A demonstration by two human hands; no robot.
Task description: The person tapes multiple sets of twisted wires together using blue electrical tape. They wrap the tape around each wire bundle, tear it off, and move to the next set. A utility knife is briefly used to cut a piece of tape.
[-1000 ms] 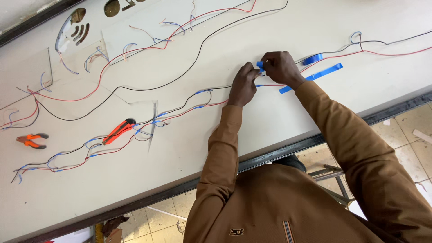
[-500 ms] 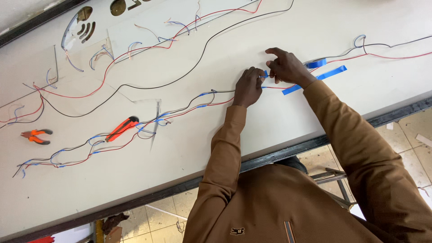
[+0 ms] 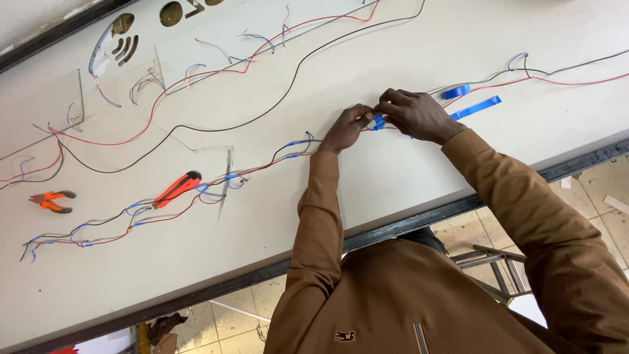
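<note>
Surface: white worktable (image 3: 406, 177) with a dark metal front edge, running slantwise across the view; beige floor tiles (image 3: 609, 216) show below it at the right.
Far left: one pair of orange-handled pliers (image 3: 50, 200) lying flat, apart from the wiring.
Cutouts: one pale panel with rounded holes (image 3: 114, 39) at the upper left corner of the table.
Knife: one orange and black utility knife (image 3: 175, 189), lying just beside the lower wire run.
Wires: two long runs of red and black wire; the lower wire bundle (image 3: 262, 164) carries several small blue tape wraps, too small to count surely; one separate black wire (image 3: 288, 78) curves across the upper table.
Left hand (image 3: 346, 128): fingers pinched narrow on the bundle, touching the blue tape piece (image 3: 378, 122).
Blue tape piece: on the bundle, mid-table, between the two hands.
Right hand (image 3: 415, 115): fingertips closed on the same blue tape piece, pressing it at the wire.
Spare tape: two blue tape strips (image 3: 477, 106) stuck to the table just right of the right hand.
Clothing: two brown sleeves (image 3: 498, 190).
</note>
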